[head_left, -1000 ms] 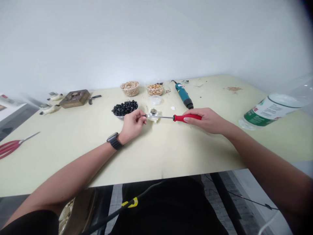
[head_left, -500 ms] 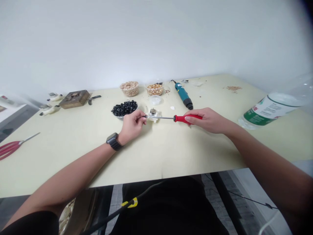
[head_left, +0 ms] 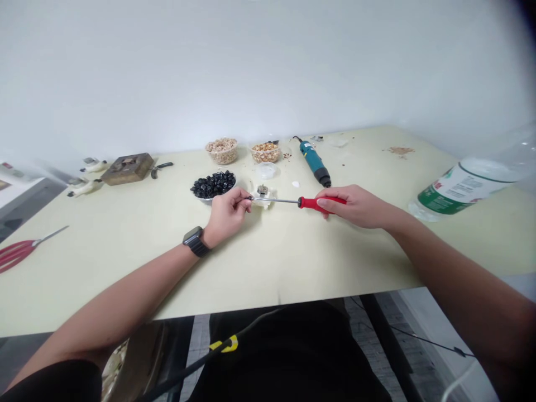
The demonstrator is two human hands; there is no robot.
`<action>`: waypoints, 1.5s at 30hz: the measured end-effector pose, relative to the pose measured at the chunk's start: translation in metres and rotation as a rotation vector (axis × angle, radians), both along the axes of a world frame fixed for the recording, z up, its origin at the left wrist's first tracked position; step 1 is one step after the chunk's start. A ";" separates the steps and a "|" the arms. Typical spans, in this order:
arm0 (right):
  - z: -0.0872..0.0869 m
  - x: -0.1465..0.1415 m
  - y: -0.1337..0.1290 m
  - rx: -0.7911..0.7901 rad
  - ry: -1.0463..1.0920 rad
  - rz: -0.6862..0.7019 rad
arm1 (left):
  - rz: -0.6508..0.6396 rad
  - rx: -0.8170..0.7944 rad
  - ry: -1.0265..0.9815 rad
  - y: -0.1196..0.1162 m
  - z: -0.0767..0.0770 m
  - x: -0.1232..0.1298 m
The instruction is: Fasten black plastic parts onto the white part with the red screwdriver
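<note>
Red-handled screwdriver is gripped in the right hand; its tip meets a small dark piece pinched by the left hand. Whether the piece is fastened or loose, I cannot tell. Between the hands, a white part sits beside the shaft.

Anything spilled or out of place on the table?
Likely spills: tan crumbs lie loose toward the far right of the table, in no container; small reddish-brown bits are scattered just right of the orange-and-white kernel tub.
</note>
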State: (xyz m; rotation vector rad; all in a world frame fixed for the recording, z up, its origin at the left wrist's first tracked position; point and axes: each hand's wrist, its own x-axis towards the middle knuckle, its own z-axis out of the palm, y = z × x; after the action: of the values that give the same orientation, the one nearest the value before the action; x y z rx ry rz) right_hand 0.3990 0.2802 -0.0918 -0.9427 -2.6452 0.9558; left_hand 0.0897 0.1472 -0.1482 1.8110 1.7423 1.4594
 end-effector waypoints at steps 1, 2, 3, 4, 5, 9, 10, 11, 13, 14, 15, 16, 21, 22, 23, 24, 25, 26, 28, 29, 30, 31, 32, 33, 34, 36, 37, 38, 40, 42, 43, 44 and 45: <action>-0.001 0.000 0.000 -0.001 0.001 -0.003 | 0.002 0.001 0.013 0.000 0.000 0.000; -0.002 0.000 0.000 -0.001 0.016 -0.008 | 0.005 0.003 0.026 0.000 0.000 0.000; -0.003 0.001 0.000 -0.001 0.043 -0.015 | 0.008 0.003 0.038 0.000 -0.001 0.000; -0.004 0.001 0.000 0.000 0.077 -0.025 | 0.010 0.001 0.047 0.000 -0.001 -0.001; -0.005 0.002 0.001 0.002 0.109 -0.038 | 0.012 0.000 0.051 0.000 -0.001 -0.001; -0.007 0.002 0.003 0.016 0.111 -0.077 | 0.014 0.005 0.063 -0.001 -0.001 0.000; -0.007 0.002 0.004 0.025 0.094 -0.071 | 0.015 0.009 0.066 -0.001 0.000 0.000; -0.007 0.001 0.005 0.035 0.078 -0.059 | 0.017 0.013 0.070 -0.001 0.000 0.000; -0.008 0.001 0.005 0.047 0.054 -0.037 | 0.019 0.013 0.082 -0.001 0.001 0.000; -0.008 0.001 0.005 0.044 0.053 -0.031 | 0.018 0.012 0.087 -0.001 0.002 0.000; -0.008 0.001 0.005 0.041 0.059 -0.028 | 0.017 0.009 0.090 -0.001 0.002 0.000; -0.008 0.001 0.005 0.039 0.071 -0.028 | 0.017 0.008 0.091 -0.001 0.001 0.000; -0.007 0.004 0.004 0.042 0.084 -0.040 | 0.014 0.010 0.105 -0.001 0.000 0.000; -0.006 0.004 0.004 0.036 0.070 -0.036 | 0.017 0.009 0.113 -0.002 0.000 0.000; -0.006 0.004 0.004 0.032 0.052 -0.028 | 0.022 0.009 0.121 -0.002 0.000 0.000; -0.005 0.004 0.004 0.027 0.028 -0.014 | 0.028 0.011 0.127 -0.002 0.000 0.000; -0.004 0.003 0.004 0.023 0.003 0.005 | 0.031 0.012 0.131 -0.002 0.000 0.000; -0.004 0.002 0.004 0.018 -0.017 0.026 | 0.034 0.015 0.131 -0.001 0.000 -0.001; -0.004 0.000 0.002 0.008 -0.018 0.056 | 0.034 0.014 0.122 0.000 0.000 -0.002; -0.004 0.000 0.001 0.005 0.002 0.058 | 0.034 0.011 0.115 0.000 0.000 -0.002; -0.004 -0.001 0.001 0.006 0.030 0.050 | 0.033 0.009 0.111 0.000 0.000 -0.003; -0.005 -0.001 0.000 0.011 0.060 0.035 | 0.032 0.007 0.109 0.001 0.000 -0.003; -0.005 -0.001 0.000 0.016 0.085 0.021 | 0.031 0.006 0.110 0.001 -0.001 -0.002; -0.005 0.000 0.000 0.021 0.101 0.010 | 0.028 0.005 0.113 0.001 -0.001 -0.002; -0.005 0.001 0.000 0.023 0.107 0.004 | 0.026 0.003 0.117 0.001 -0.001 -0.002; -0.004 0.002 0.001 0.015 0.102 -0.003 | 0.018 -0.003 0.116 0.000 -0.001 -0.001; -0.004 0.002 0.002 0.006 0.094 -0.005 | 0.015 -0.004 0.110 0.000 -0.001 0.000; -0.004 0.002 0.002 0.000 0.082 -0.008 | 0.012 -0.004 0.103 0.000 -0.001 0.000; -0.004 0.001 0.002 0.000 0.053 -0.013 | 0.009 -0.003 0.087 0.000 -0.001 0.000; -0.005 -0.001 0.002 0.010 0.034 -0.021 | 0.005 -0.010 0.062 0.000 -0.001 0.001; -0.005 -0.001 0.003 0.012 0.033 -0.026 | -0.001 -0.022 0.035 0.001 -0.001 0.001; -0.006 -0.001 0.003 0.012 0.038 -0.032 | -0.010 -0.037 -0.011 0.001 -0.001 0.002; -0.006 -0.001 0.004 0.009 0.046 -0.041 | -0.021 -0.056 -0.078 0.002 -0.001 0.003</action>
State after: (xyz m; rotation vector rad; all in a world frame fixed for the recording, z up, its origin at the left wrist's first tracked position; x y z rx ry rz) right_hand 0.3983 0.2845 -0.0983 -0.9571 -2.5799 0.9440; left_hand 0.0929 0.1491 -0.1490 1.7162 1.7040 1.4377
